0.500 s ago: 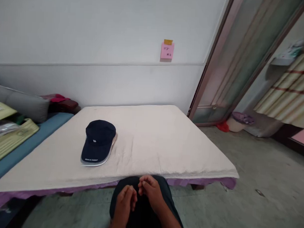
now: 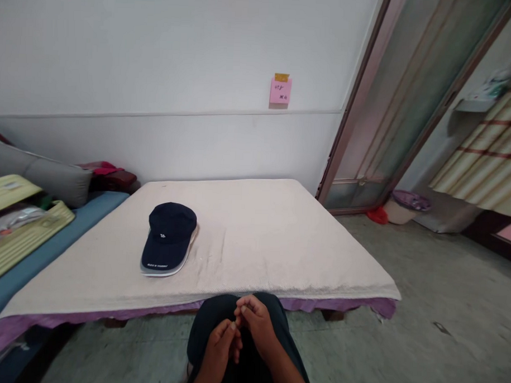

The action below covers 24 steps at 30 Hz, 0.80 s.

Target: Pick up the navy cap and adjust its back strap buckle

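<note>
A navy blue cap (image 2: 169, 238) with a white-edged brim lies on the left part of a low table covered by a cream cloth (image 2: 270, 242). My left hand (image 2: 220, 342) and my right hand (image 2: 256, 321) rest together over my dark-trousered lap, below the table's near edge. Their fingers are curled and the fingertips touch each other. Neither hand holds anything. Both are well short of the cap.
A blue mattress (image 2: 48, 251) with a grey pillow (image 2: 42, 175) and yellow-green bags (image 2: 15, 222) lies at the left. A pink note (image 2: 280, 90) hangs on the white wall. A sliding door (image 2: 392, 107) and a purple basin (image 2: 406, 203) are at the right, above grey floor.
The view has shifted slightly, so the table and cap sit a little to the right. My hands have drawn closer together, fingertips now touching.
</note>
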Motion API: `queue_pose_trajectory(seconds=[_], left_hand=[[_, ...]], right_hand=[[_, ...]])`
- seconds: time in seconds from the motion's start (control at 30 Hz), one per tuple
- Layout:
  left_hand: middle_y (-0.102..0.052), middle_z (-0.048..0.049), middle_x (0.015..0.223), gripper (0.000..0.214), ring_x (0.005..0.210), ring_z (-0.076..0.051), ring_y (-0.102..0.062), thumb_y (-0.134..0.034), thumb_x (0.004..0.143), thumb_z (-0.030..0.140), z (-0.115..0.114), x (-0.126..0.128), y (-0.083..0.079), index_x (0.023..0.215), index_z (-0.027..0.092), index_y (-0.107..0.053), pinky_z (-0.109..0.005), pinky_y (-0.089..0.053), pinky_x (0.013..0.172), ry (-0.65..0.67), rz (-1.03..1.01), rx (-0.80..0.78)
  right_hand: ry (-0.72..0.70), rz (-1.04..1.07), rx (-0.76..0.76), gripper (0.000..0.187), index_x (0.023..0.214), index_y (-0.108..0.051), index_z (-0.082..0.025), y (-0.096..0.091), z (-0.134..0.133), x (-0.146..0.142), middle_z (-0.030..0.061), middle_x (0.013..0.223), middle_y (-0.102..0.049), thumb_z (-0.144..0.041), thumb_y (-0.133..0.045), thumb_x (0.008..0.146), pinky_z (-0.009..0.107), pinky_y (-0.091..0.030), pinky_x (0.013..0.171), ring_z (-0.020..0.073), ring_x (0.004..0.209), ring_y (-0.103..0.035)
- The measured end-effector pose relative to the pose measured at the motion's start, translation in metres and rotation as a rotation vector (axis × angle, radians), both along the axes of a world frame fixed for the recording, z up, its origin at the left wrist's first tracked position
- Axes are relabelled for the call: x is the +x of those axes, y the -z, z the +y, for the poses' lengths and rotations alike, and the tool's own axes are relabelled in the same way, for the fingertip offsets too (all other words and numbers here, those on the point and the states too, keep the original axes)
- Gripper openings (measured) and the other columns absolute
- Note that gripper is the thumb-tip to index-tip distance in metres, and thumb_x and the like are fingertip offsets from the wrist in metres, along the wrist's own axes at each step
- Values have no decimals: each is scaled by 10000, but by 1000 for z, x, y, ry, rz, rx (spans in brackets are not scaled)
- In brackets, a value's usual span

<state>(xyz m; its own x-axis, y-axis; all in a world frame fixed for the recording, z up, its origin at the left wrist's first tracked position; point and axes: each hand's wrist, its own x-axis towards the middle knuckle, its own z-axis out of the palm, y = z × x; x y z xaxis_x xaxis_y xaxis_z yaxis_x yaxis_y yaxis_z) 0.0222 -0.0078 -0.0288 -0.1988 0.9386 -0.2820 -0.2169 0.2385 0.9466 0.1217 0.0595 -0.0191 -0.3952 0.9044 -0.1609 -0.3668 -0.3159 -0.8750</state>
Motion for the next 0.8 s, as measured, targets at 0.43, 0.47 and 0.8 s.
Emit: queue_pose_trajectory(seconds=[0.43,0.47,0.8], left_hand=[[-555,15,542,461,420,-100,-447,-658,659,624,-4,-3,-3,662,171,-574,-229,-372,412,-15,-102,-11],[-556,14,543,464,421,-100,-448,-657,658,627,-4,-3,-4,660,170,-573,-229,-373,413,-15,-104,-12],[-554,9,529,472,414,-102,-446,-658,644,638,-3,-5,-4,625,175,-568,-232,-369,403,-27,-106,-24]], right_hand=[[-13,-25,12,206,775,-597,-164,0,-2,-6,3,647,-615,-332,-667,679,238,-374,488,118,493,-530],[-16,-25,9,202,775,-597,-163,0,-1,-6,3,646,-615,-328,-663,678,237,-371,488,117,493,-530],[-28,-54,23,221,777,-604,-164,3,2,-9,1,644,-624,-349,-677,681,229,-350,486,109,478,-519]])
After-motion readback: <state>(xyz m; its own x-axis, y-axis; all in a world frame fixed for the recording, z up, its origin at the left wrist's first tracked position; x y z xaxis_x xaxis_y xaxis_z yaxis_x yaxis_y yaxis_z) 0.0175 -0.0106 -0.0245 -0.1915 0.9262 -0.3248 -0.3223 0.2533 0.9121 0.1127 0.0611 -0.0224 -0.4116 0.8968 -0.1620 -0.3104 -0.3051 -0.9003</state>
